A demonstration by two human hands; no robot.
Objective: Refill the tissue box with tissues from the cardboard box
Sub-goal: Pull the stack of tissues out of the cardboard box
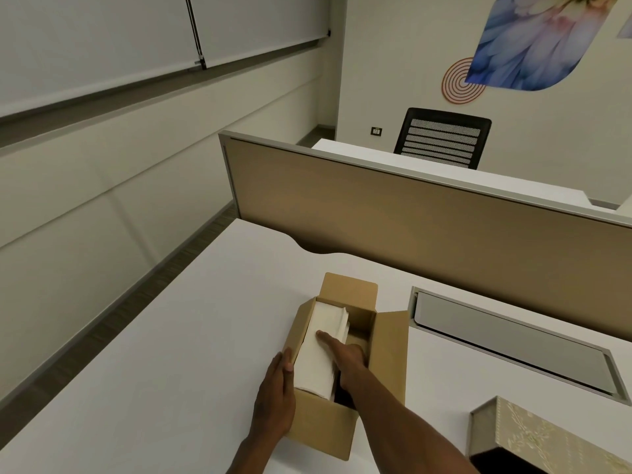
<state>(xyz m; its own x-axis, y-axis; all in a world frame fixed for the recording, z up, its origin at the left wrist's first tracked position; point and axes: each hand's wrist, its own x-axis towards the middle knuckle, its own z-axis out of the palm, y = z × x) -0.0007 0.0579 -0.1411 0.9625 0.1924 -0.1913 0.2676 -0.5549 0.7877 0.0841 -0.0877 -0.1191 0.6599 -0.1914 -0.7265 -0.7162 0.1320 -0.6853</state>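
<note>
The left hand [275, 398] is lying open-palmed against the cardboard box [328, 419] on the desk [171, 336]. The right hand [343, 357] is reaching inside — forefinger flat on the tissues [323, 340], its other fingers hidden, grip unclear. The tissue box [543, 439] is sitting well apart at lower right.

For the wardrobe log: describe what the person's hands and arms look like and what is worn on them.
Both arms are bare as far as the picture shows: no sleeves reach the forearms. The left hand and right hand wear no gloves, and no rings, watch or bracelets show on the visible sides. Fingernails look short and unpainted. No markings can be made out.
</note>
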